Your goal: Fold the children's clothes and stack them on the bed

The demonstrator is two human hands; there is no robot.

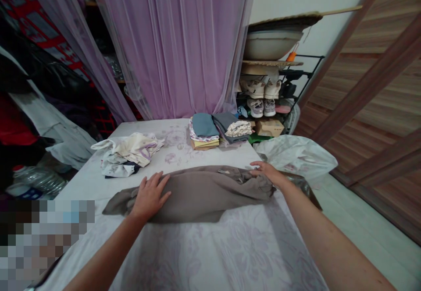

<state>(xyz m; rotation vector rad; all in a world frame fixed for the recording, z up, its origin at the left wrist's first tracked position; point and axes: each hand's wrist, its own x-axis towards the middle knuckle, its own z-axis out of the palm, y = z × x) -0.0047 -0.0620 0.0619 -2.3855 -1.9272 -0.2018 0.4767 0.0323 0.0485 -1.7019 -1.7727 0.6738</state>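
A grey-brown garment [197, 194] lies lengthwise across the bed-like surface, its right end bunched and a small pale label showing near its top edge. My left hand [149, 196] rests flat on the garment's left part, fingers spread. At the bunched right end, my right hand [267, 173] touches the fabric with its fingers stretched out; some of them are partly hidden. Beyond the garment sits a stack of folded clothes [204, 125], teal on top. Beside that stack lie dark grey folded clothes [225, 122] with a cream patterned bundle [239, 128] on them.
A loose heap of white and dark clothes [131, 150] lies at the left on the floral sheet [177, 256]. Purple curtains [177, 41] hang behind. To the right stand a shoe rack [309, 69], a clear plastic bag [299, 155] and a wooden door [371, 85].
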